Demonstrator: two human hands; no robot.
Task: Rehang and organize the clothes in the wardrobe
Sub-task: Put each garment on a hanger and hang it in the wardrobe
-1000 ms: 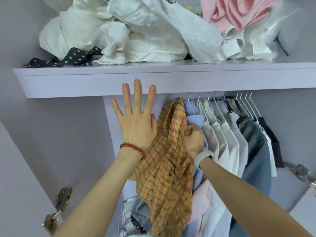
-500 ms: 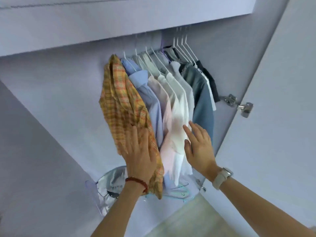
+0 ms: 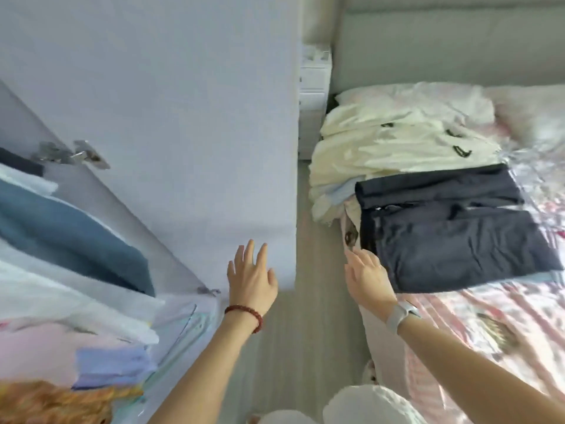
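Apparently the next clothes to hang wait on the bed at the right of the frame: a dark folded garment lies flat on top at center right, overlapping a heap of cream garments above it, all laid out where a hand can take 1 piece at a time. Already hung clothes fill the left edge, among them a blue-grey garment, pale shirts and, in the lower left corner, an orange plaid shirt, packed side by side inside the wardrobe. The open wardrobe door stands in the upper middle. The right hand, with a watch at the wrist, reaches toward the lower left corner of the dark garment; its fingers are spread and straight, holding nothing, the fingertips at or just short of the cloth, which I cannot tell. The left hand, with a red bead bracelet, hangs in front of the door's lower edge, fingers apart and empty.
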